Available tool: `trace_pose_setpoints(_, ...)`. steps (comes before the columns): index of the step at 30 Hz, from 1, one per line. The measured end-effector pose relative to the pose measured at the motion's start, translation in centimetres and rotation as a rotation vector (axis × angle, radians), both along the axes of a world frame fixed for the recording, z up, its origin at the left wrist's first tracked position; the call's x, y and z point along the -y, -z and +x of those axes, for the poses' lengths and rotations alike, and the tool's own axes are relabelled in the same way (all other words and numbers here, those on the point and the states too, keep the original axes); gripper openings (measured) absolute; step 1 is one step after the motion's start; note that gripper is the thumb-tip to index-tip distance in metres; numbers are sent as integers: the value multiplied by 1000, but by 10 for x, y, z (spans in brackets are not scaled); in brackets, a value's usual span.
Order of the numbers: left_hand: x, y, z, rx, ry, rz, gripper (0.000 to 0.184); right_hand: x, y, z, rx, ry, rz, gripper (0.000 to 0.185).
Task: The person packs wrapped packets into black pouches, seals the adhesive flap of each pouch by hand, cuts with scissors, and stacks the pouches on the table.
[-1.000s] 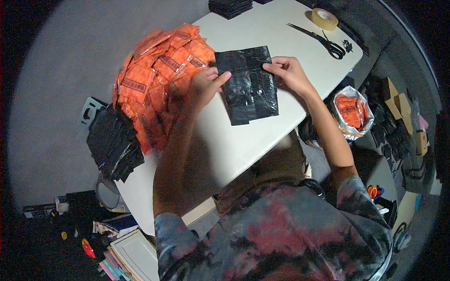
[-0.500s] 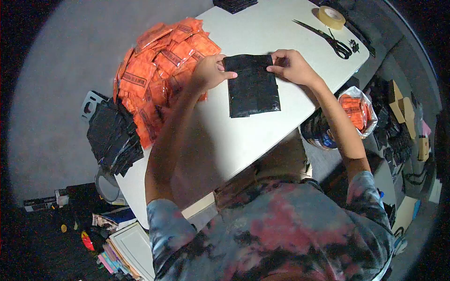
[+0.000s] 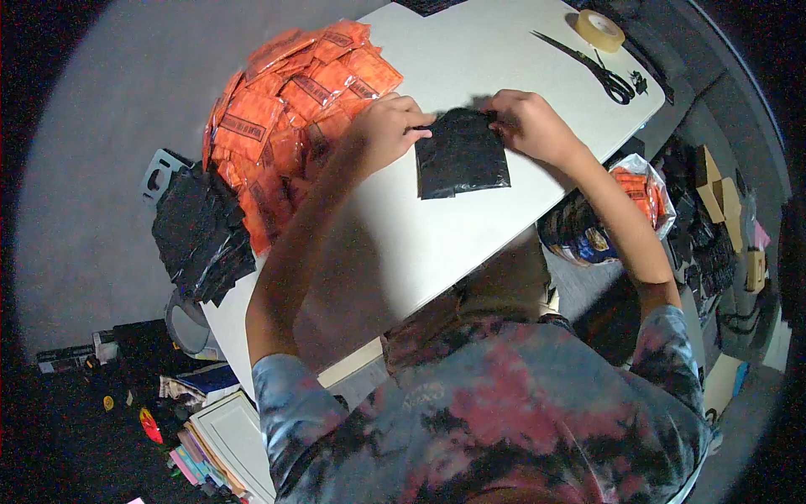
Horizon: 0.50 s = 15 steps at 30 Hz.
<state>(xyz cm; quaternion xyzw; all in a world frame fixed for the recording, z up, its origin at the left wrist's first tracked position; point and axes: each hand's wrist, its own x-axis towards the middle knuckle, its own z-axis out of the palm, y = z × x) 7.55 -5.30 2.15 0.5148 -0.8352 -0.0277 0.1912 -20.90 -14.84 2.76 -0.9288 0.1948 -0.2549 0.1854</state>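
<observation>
A black plastic bag [image 3: 463, 160] lies on the white table in front of me, its far end lifted and bent between my hands. At its far left corner, my left hand [image 3: 390, 130] pinches the edge between thumb and fingers. My right hand [image 3: 529, 124] grips the far right corner, fingers curled round it and partly hidden. Close beside my left hand rises a big heap of orange packets [image 3: 290, 118] in clear wrap with dark printed labels. A pile of more black plastic bags [image 3: 201, 231] sits at the table's left edge.
Black scissors [image 3: 592, 69] and a roll of tape [image 3: 599, 30] lie at the table's [image 3: 470, 50] far right. Below the right edge stands a container lined with a silvery bag [image 3: 663, 193], holding orange packets. Books and boxes [image 3: 227, 445] are on the floor at left.
The bag's far end was flat and straight; now it is lifted and bent, so the bag looks shorter. Both hands have shifted slightly right and curled in more.
</observation>
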Motion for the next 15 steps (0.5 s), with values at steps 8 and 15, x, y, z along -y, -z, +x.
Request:
trace_pose_setpoints(8, -13, 28, 4, -112, 55, -105, 21, -13, 14, -9, -102, 22, -224, 30)
trace_pose_setpoints(15, -17, 34, 11, 37, 91, -142, 26, -12, 31, -13, -94, 14, -384, 27)
